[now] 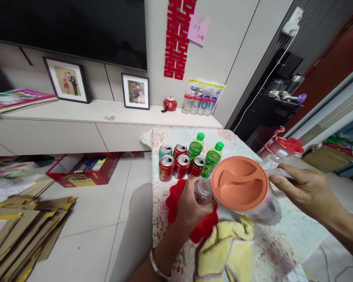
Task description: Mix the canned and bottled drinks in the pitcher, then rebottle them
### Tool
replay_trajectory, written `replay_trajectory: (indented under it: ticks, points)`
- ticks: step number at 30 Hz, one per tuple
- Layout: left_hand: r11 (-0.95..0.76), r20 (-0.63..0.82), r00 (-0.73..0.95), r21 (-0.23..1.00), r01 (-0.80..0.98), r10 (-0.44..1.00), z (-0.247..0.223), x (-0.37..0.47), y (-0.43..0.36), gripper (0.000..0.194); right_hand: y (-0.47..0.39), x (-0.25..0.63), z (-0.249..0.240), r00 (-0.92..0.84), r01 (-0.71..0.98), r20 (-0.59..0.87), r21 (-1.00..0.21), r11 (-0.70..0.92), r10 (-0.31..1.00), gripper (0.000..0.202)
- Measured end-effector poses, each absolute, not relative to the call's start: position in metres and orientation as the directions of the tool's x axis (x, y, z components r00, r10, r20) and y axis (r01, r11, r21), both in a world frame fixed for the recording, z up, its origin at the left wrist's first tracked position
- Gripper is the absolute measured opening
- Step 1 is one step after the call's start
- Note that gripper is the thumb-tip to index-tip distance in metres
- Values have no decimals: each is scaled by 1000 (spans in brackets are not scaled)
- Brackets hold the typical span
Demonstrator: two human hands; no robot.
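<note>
Left of the orange-lidded jug [241, 188], the left hand [191, 203] had its fingers wrapped around a small clear bottle [202, 191] touching the jug's side. Right of it, the right hand [304, 192] gripped the jug's handle, fingers curled. Drink cans [181, 161] stood behind.

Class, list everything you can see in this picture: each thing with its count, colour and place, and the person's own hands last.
Cans: five, four red and one teal, back of table.
Bottles: two, green with green caps, beside cans.
Pitcher: one, clear with orange lid, tilted over table.
Small bottle: one, clear, under pitcher's rim.
Towel: one, yellow, near table edge.
Red mat: one, under left hand.
Framed photos: two, on sideboard.
Red pot: one, sideboard.
Jars: four, red-lidded, sideboard.
Cardboard: stack, brown, floor.
Left hand: holds small bottle.
Right hand: holds pitcher's handle.
</note>
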State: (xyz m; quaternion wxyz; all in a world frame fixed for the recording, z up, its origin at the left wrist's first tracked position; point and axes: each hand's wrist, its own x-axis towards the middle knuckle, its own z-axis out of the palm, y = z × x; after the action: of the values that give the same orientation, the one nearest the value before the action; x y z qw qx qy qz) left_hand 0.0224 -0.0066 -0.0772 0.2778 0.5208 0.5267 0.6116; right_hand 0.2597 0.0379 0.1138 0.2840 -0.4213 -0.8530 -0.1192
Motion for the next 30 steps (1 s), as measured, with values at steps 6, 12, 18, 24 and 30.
replay_trajectory:
  ticks: [6,12,18,24,30]
  points:
    - [-294,348,-309,933,207,885,-78,22,-6,70,38,259,115,-564,752,584,70,656,584,63]
    - [-309,366,-311,926,219,877,-76,22,-7,69,38,260,115,-569,751,574,70,656,589,63]
    - [-298,354,-301,930,215,885,-76,22,-7,69,37,259,114,-522,769,578,1,639,628,63]
    - [-312,370,-307,924,221,877,-78,23,-6,69,37,259,115,-502,782,565,-26,622,655,64]
    - [-319,379,-309,920,228,873,-78,22,-6,69,37,258,116,-553,752,572,32,658,605,62]
